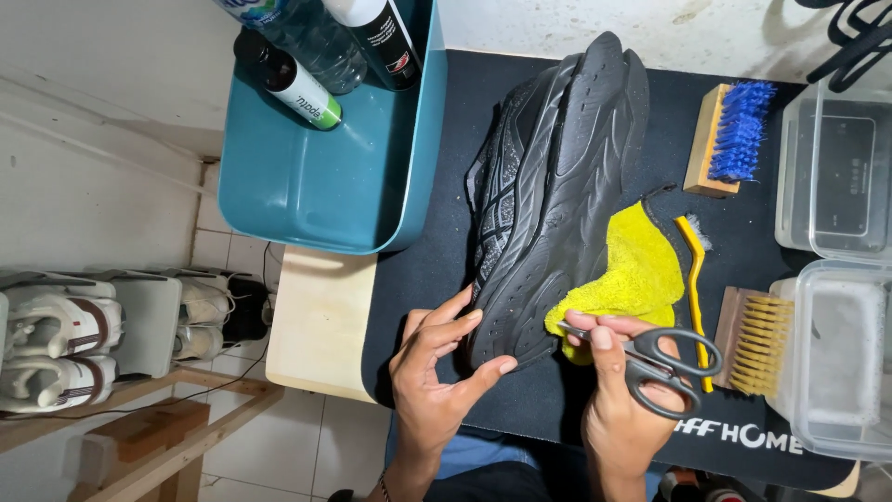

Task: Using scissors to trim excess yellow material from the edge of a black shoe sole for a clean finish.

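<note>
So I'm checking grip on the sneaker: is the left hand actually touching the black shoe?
Touching. The head view shows the left hand with its thumb tip and fingertips pressed against the near end of the black shoe.
</note>
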